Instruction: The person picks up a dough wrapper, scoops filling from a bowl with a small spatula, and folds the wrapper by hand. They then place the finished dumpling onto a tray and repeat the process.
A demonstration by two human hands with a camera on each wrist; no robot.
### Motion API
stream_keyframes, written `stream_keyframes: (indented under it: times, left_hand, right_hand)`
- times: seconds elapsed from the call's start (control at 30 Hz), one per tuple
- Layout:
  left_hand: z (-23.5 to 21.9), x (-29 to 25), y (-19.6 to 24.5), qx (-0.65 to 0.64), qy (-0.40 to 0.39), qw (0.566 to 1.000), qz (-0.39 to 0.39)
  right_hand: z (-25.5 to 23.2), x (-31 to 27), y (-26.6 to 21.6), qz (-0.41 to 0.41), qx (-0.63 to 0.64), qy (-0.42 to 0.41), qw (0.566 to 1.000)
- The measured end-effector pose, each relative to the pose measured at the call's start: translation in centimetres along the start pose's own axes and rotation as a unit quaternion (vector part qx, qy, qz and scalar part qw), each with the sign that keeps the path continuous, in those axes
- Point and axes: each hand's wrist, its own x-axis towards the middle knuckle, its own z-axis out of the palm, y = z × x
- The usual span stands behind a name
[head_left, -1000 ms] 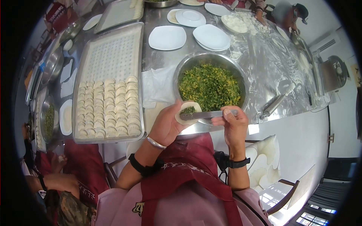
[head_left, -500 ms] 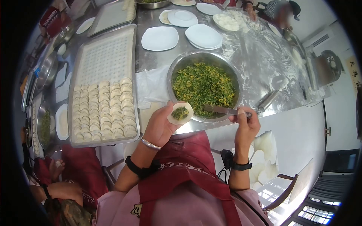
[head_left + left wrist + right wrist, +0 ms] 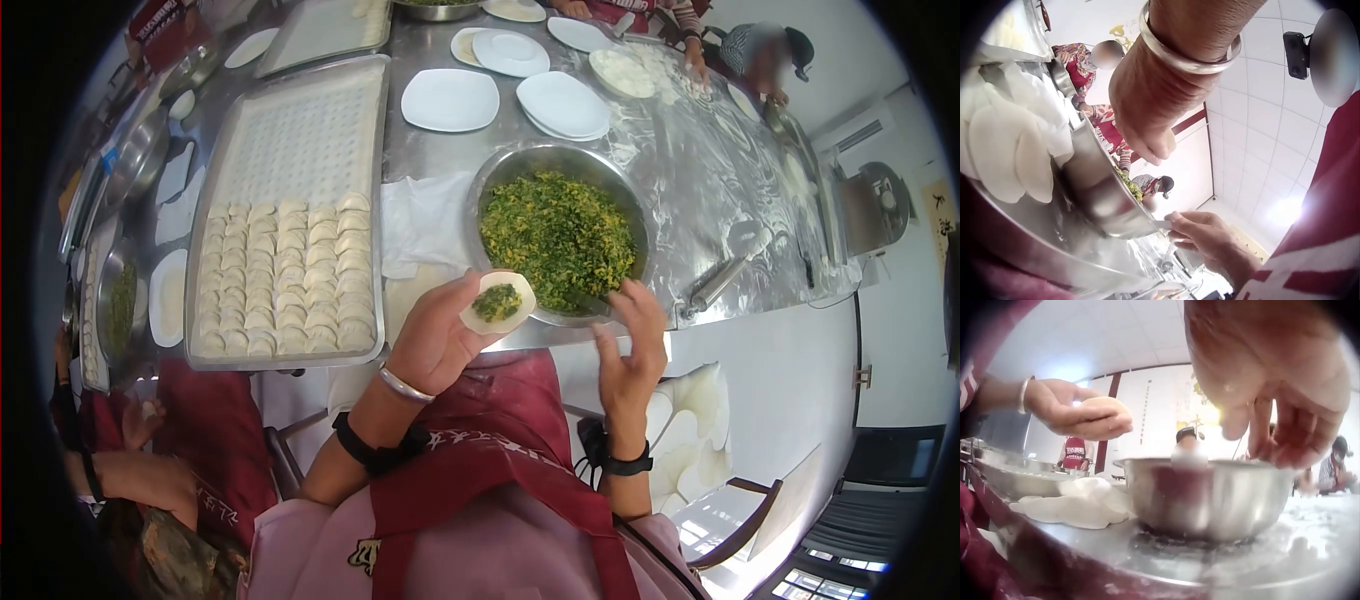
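Observation:
My left hand (image 3: 435, 335) holds a round dumpling wrapper (image 3: 526, 298) on its fingers, thumb along the near side. A mound of chopped green and yellow filling (image 3: 497, 302) sits in the middle of the wrapper. In the right wrist view the wrapper (image 3: 1110, 405) rests on bent fingers. My right hand (image 3: 632, 345) is at the bowl's near right rim, fingers spread and apart from the thumb. Just beyond its fingertips a flat metal spatula (image 3: 596, 303) lies against the filling inside the steel bowl (image 3: 475, 225); its handle (image 3: 1161, 224) juts over the rim.
A large tray (image 3: 380, 250) on the left carries rows of folded dumplings (image 3: 290, 285). White plates (image 3: 450, 100) stand behind the bowl, with a white cloth (image 3: 425, 225) beside it. On the floured right side lies a metal-looking roller (image 3: 715, 285). Other people work around the table.
The spatula spread filling on the wrapper, then moved back to the bowl. My right hand has let go of it and its fingers have opened. The left hand keeps holding the wrapper.

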Motion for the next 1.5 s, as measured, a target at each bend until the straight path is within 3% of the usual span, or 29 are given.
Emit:
stream_keyframes:
  times: [0.1, 0.2, 0.37, 0.47, 0.57, 0.77, 0.83, 1.0, 1.07, 1.13, 1.23, 1.5]
  left_hand:
    - [0.7, -0.5, 0.1, 0.009, -0.028, 1.0, -0.011]
    - [1.6, -1.4, 0.7, 0.029, -0.036, 0.999, -0.015]
    - [2.6, -2.6, 1.2, 0.117, -0.052, 0.992, 0.021]
    - [2.2, -2.6, 1.3, 0.436, -0.024, 0.897, 0.068]
    - [2.5, -2.6, 1.0, 0.477, 0.0, 0.868, 0.134]
    - [3.1, -2.7, 1.2, 0.501, 0.034, 0.854, 0.136]
    - [3.2, -2.7, 1.3, 0.465, 0.032, 0.873, 0.139]
    - [3.2, -2.0, 1.0, 0.372, 0.049, 0.904, 0.208]
    - [2.8, -1.6, 0.4, 0.321, 0.05, 0.905, 0.274]
    - [3.1, -1.9, 0.6, 0.307, 0.068, 0.909, 0.275]
    - [3.3, -2.0, 0.4, 0.316, 0.097, 0.899, 0.288]
    - [3.0, -1.9, -0.1, 0.318, 0.114, 0.89, 0.306]
  right_hand:
    - [0.5, 0.8, -3.1, -0.106, 0.125, -0.077, 0.983]
    - [2.3, 1.1, -4.1, -0.148, 0.165, -0.101, 0.97]
    - [3.7, 1.8, -4.4, -0.142, 0.184, -0.076, 0.97]
    - [3.9, 2.4, -5.0, -0.128, 0.196, -0.067, 0.97]
    - [4.4, 2.8, -5.1, -0.115, 0.219, -0.061, 0.967]
    - [5.2, 3.5, -5.3, -0.105, 0.26, -0.048, 0.959]
    - [5.5, 3.9, -5.4, -0.112, 0.272, -0.044, 0.955]
    - [5.7, 3.8, -6.3, 0.006, 0.325, -0.047, 0.944]
    - [5.8, 3.1, -6.4, 0.087, 0.388, -0.04, 0.917]
    - [6.1, 2.3, -6.5, 0.178, 0.459, -0.038, 0.87]
    - [6.7, 1.8, -6.3, 0.219, 0.483, -0.066, 0.845]
    - [7.4, 1.6, -7.1, 0.187, 0.519, -0.04, 0.833]
